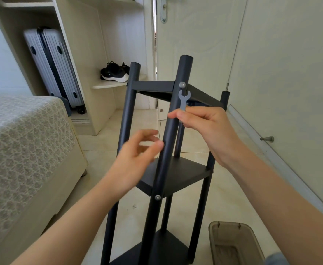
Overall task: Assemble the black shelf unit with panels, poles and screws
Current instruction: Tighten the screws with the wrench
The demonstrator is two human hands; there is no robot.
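Black shelf unit (176, 175) upright on the tiled floor (103, 142), mid-view: three panels between four poles, a silver screw (182, 85) in the front pole (168, 134) at the top panel (153, 87).

Right hand (204, 129): in front of the shelf unit's front pole, pinching a small grey wrench (184, 99) by its handle, open end up, just below that screw and off it. Left hand (135, 159): just left of the same pole, blurred, fingers loose and spread, grasping nothing; contact with the pole unclear.

Left of the shelf unit, near: a bed (22, 140) with a patterned cover. Behind it to the left: an open cream wardrobe (84, 44), with a grey ribbed suitcase (53, 66) upright inside and a pair of black-and-white shoes (114, 72) on a curved corner shelf (107, 85). Straight behind the shelf unit: a cream door (195, 44), slightly ajar. To its right: a wall (290, 73) with a metal door stop (267, 139) low down.

By the shelf unit's foot on the right, on the floor and apart from the poles: a brownish bin (231, 224); inside, something pale and crumpled, too dim to name.
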